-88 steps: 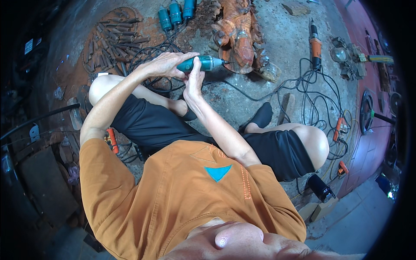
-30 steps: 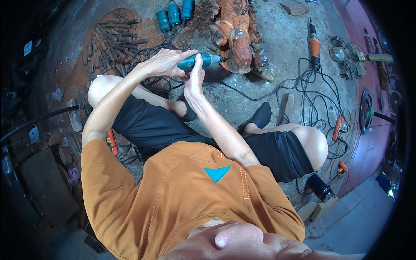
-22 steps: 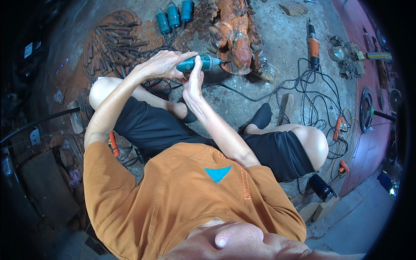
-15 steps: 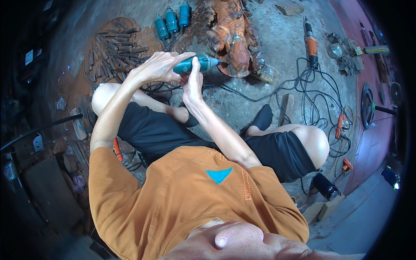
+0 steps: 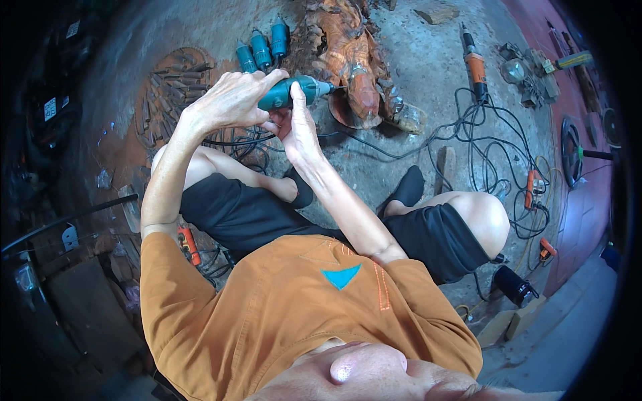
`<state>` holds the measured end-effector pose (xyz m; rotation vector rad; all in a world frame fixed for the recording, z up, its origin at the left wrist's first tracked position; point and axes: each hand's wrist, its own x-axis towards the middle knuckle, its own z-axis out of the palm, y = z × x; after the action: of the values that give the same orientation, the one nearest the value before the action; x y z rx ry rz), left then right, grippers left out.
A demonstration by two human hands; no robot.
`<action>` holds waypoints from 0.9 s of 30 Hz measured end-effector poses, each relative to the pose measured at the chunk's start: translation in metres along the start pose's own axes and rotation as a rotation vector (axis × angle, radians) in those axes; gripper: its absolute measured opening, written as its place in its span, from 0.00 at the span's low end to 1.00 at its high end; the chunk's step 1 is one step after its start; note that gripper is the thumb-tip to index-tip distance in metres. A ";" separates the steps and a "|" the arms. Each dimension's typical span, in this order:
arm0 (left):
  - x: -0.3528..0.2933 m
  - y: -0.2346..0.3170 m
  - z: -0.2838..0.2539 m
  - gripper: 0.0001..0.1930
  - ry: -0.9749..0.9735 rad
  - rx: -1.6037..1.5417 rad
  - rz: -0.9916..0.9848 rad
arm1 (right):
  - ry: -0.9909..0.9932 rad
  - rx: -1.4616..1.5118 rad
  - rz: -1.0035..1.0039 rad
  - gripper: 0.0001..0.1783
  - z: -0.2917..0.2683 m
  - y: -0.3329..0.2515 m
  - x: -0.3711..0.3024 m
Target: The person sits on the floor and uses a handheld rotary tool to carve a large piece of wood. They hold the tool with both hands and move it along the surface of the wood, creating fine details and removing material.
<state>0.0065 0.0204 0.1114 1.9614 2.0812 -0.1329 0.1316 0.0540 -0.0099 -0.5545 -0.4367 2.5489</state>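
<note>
A teal electric die grinder (image 5: 289, 95) lies crosswise in front of me, its thin bit pointing right at a reddish-brown wood carving (image 5: 363, 93). My left hand (image 5: 231, 100) is closed round the grinder's rear end, fingers over its top. My right hand (image 5: 301, 134) grips it from below and the near side, the thumb up along the body; its other fingers are partly hidden. The tip is at the carving's left edge; I cannot tell whether it touches. The carving lies on the floor and has a rounded near end.
Several teal grinders (image 5: 261, 48) stand beyond my left hand, near a round tray of carving bits (image 5: 175, 87). An orange-and-black grinder (image 5: 477, 70) lies right of the carving. Black cables (image 5: 468, 127) tangle across the concrete floor. A wood block (image 5: 446, 167) lies near my foot.
Both hands and the grinder have shifted slightly left and down toward me in the view. The carving also sits slightly farther left in the picture, as the view has turned a little.
</note>
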 end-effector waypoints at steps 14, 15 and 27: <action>0.027 0.015 -0.017 0.41 -0.046 0.073 0.041 | 0.008 0.132 0.076 0.35 -0.006 -0.019 0.020; 0.030 0.015 -0.019 0.40 -0.058 0.079 0.051 | -0.004 0.146 0.082 0.35 -0.005 -0.020 0.021; 0.058 0.017 -0.034 0.41 -0.034 0.143 0.162 | -0.067 0.341 0.098 0.37 -0.005 -0.036 0.035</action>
<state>0.0161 0.0861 0.1312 2.1853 1.9299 -0.2866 0.1205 0.1029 -0.0107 -0.3719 0.0075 2.6605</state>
